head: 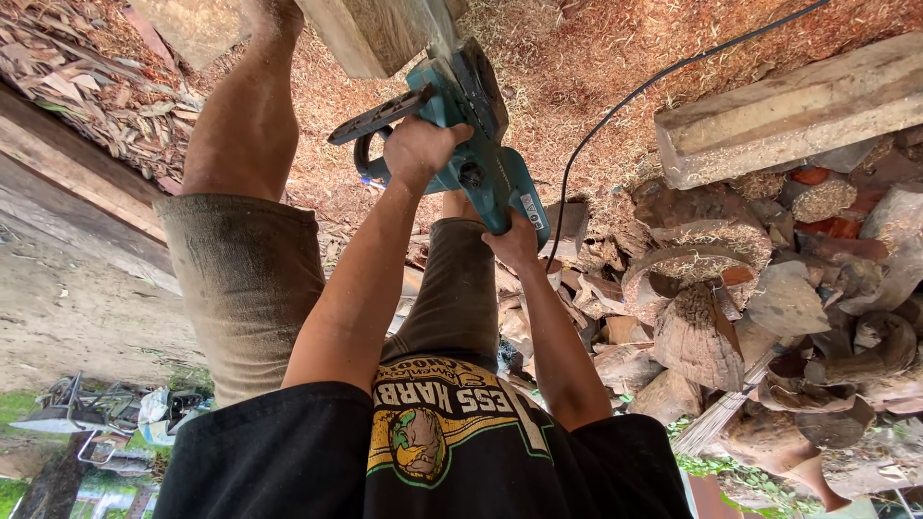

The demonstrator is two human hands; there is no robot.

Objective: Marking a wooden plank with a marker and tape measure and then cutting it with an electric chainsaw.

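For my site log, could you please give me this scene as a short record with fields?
Left hand: grips the front handle of the saw
Right hand: grips the saw's rear handle
Saw: teal, corded, bar up at a wood block
Cord: black, runs off to the upper right
Ground: sawdust, with offcuts piled at the right

Materials and finishes around an electric chainsaw at a woodpile.

The electric chainsaw (476, 144) has a smooth, semi-gloss teal plastic housing with a matt black front handle; its cable (615, 111) is black rubber. The squared timber block (370, 34) shows pale, rough-sawn wood. The sawdust (596, 58) is reddish and fibrous. The stacked offcuts (711, 317) are coarse, bark-edged wood. The shorts (250, 279) are matt, dusty cloth.
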